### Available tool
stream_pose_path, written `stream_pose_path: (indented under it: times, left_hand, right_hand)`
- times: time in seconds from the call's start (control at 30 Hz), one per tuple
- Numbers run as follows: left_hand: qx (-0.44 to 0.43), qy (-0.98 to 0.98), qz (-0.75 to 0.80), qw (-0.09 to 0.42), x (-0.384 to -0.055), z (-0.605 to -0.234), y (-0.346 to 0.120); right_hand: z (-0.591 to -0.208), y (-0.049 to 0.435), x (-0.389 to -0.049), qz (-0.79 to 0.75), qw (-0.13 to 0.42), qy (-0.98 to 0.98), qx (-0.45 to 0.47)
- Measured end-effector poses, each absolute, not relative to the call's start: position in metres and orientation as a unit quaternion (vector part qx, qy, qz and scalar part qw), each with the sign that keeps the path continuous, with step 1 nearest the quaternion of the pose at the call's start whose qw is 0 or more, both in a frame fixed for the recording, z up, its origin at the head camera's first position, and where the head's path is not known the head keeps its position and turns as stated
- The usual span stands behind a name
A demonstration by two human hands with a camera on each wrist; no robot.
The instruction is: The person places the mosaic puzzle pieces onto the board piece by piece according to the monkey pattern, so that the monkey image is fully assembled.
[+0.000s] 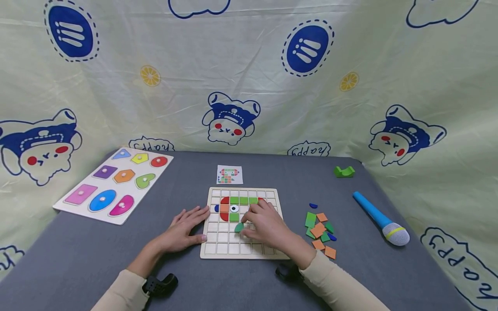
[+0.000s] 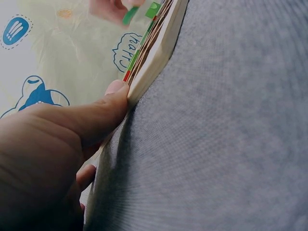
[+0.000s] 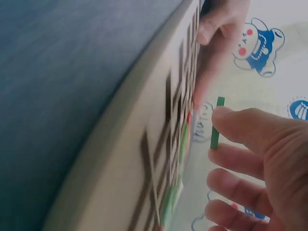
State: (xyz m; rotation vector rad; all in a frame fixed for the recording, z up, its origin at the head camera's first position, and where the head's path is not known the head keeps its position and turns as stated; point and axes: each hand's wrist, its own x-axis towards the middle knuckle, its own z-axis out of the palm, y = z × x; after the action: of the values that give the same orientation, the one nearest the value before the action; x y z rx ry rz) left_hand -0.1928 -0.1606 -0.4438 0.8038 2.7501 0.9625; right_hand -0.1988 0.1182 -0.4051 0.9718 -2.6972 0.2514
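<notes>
A pale wooden grid board (image 1: pixel 221 249) lies on the table, with red, orange, green and eye-patterned tiles set in its upper squares. My right hand (image 1: pixel 267 225) is over the board, pinching a dark green tile (image 3: pixel 218 123) with a curved edge between thumb and forefinger. In the right wrist view that tile stands edge-on, apart from the grid. My left hand (image 1: pixel 185 230) rests at the board's left edge, its fingers extended and its thumb touching the rim. A blue tile (image 1: pixel 217 208) sits in the grid near the left fingertips. The right hand hides part of the board's right side.
Loose orange, green and blue tiles (image 1: pixel 318 230) lie right of the board. A small picture card (image 1: pixel 229 174) is behind it. A shape puzzle board (image 1: pixel 132 195) lies at left; a toy microphone (image 1: pixel 377 216) and a green curved block (image 1: pixel 344 172) are at right.
</notes>
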Motion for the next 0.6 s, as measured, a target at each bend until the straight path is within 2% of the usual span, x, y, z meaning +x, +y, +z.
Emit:
stream_pose_path:
  times: [0.6]
  left_hand:
    - [0.264,0.91,0.316,0.053,-0.193,-0.443,-0.159]
  right_hand:
    - [-0.41,0.075,-0.211,0.063,0.07,-0.951,0.295]
